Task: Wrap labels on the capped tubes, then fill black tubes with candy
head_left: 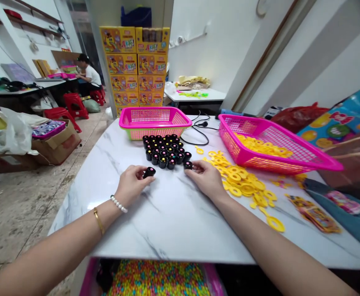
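Between the thumb and fingers of my left hand is a small black cup, slightly tilted, with a pink dot on top. My right hand pinches another black cup, also pink-dotted, at the near right corner of the group. Just beyond both hands, several black cups stand packed together, showing pink, yellow and green dots on top. Beside my right hand lies a loose pile of yellow plastic ring-ended pieces.
A pink basket stands behind the cups. Another pink basket at right holds yellow pieces. A black cable lies between them. Colourful candies fill a container below the table edge. Stacked yellow boxes and a seated person are farther back.
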`<state>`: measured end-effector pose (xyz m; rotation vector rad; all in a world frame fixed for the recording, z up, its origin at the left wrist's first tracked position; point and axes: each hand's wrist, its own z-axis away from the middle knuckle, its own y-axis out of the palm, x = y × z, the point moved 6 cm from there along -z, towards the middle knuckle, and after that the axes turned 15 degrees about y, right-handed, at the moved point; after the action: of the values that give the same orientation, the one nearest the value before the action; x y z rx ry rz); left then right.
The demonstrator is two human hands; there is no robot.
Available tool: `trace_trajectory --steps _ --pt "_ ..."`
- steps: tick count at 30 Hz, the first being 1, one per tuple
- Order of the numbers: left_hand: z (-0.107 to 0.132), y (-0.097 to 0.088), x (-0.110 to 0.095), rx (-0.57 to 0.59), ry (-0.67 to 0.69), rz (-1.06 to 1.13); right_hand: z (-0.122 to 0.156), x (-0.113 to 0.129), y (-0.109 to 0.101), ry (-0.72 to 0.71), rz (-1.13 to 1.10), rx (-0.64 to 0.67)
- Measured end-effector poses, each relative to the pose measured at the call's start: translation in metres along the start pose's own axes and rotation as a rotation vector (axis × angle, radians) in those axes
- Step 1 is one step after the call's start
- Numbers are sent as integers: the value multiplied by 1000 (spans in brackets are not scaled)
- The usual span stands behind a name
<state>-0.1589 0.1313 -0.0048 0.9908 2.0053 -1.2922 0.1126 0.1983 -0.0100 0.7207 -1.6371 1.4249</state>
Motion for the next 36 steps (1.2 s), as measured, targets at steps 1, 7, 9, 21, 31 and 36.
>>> trace_trajectory --steps 1,7,9,21,31,36 --pt "-2 0 0 1 -8 -26 -2 -2 3 20 -25 24" --pt "-13 -1 -3 -16 -86 -98 0 -4 23 85 -166 168" --pt "-18 3 0 -16 -129 -54 0 -3 24 77 -173 193" --pt "-1 5 -13 -6 -275 240 10 4 -1 -40 34 19" --pt "191 -62 -70 140 428 -292 115 40 -21 -421 -279 -35" --pt "239 -43 -1 572 74 -733 267 14 52 -827 -24 602"
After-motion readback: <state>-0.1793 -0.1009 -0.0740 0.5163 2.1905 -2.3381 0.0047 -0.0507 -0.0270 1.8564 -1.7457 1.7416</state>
